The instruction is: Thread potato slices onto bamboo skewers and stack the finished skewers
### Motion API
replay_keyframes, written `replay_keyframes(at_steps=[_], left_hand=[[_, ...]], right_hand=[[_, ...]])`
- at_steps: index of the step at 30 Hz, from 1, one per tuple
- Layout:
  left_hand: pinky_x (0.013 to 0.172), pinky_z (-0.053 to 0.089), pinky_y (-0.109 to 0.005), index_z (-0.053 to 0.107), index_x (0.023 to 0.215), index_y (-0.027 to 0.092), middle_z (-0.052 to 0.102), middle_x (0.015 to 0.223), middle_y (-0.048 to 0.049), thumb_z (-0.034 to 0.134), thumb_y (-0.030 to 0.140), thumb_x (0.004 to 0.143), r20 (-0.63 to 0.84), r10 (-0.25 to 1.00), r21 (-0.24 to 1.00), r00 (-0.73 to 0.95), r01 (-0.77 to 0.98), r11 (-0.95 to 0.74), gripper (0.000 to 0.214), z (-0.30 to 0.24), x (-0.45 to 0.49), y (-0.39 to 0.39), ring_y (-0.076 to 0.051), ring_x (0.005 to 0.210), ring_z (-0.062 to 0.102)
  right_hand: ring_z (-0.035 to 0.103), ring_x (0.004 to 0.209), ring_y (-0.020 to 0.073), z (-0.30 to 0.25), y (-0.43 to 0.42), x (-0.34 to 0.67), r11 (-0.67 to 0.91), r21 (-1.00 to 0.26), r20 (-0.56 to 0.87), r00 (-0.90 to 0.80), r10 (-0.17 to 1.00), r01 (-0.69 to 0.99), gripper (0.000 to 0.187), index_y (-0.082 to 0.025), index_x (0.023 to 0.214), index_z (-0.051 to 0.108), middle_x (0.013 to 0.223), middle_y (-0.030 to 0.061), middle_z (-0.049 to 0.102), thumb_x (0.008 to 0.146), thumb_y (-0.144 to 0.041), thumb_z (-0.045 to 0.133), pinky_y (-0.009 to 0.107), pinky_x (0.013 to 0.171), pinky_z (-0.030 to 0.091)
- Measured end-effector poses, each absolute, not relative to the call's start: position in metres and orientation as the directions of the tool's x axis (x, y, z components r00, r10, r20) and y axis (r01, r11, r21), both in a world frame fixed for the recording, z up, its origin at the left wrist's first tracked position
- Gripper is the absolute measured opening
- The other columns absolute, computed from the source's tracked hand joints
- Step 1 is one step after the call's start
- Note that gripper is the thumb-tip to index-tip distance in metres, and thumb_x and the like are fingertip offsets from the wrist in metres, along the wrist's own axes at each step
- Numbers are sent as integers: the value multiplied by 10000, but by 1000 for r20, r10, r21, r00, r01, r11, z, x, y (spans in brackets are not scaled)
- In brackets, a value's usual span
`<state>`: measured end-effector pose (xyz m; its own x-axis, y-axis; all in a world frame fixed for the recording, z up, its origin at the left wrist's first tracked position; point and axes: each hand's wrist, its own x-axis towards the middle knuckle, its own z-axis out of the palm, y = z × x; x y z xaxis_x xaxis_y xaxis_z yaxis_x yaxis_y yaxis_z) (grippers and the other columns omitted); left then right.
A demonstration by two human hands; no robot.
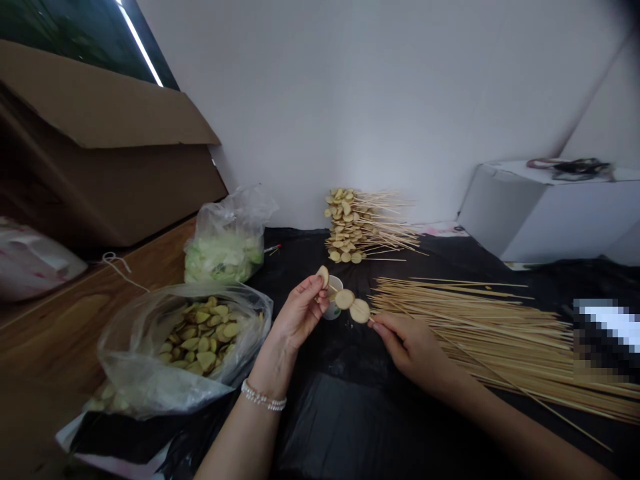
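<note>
My left hand [303,308] pinches a round potato slice [323,275] at the tip of a wooden skewer. Two more potato slices [352,306] are threaded on that skewer, side by side. My right hand [407,343] grips the skewer just behind them, its thumb and fingers closed; the rest of the stick is hidden by the hand and arm. Behind the slices stands a small white cup [334,297], partly covered. To the left, an open clear plastic bag [117,340] holds many loose potato slices [205,337].
Bare skewers [480,333] lie spread at the right on black plastic sheeting [330,413]. Filled potato skewers [347,227] are stacked by the wall. A bag of pale green vegetables [225,250], a cardboard box [110,167] and a white box [525,207] stand around.
</note>
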<state>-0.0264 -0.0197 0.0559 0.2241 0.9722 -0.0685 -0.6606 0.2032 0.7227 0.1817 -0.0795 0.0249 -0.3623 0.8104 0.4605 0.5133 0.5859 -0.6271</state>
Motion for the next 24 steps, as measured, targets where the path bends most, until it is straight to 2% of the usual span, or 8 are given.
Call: replay_keyframes(at_steps=[9,15,24], left_hand=[[509,397,-148,569,746,133,519,664,19,738,186,709,-38,965,764,258,-615,195,181,60,-25,-23,-47,565,475],[526,410,-132,584,741,121,551,696,9,771,201,685,-32,975,800,219,-579,156,210,59,-24,-23,-36,580,488],[513,427,-131,637,778,111,569,682,11,790,192,660,-36,987,789,159,-602,126,209,58,-24,-22,-29,554,493]], right_hand=[[536,616,121,23,-78,183,584,-626,462,-358,811,517,243,-195,772,552,684,1,598,951,-232,392,243,603,359],[538,611,122,25,-79,183,591,-614,479,-349,806,523,250,-196,755,550,676,3,601,948,-230,394,244,594,362],[554,613,135,26,-80,182,583,-616,460,-358,812,530,250,-200,795,578,692,16,625,948,-234,384,255,597,386]])
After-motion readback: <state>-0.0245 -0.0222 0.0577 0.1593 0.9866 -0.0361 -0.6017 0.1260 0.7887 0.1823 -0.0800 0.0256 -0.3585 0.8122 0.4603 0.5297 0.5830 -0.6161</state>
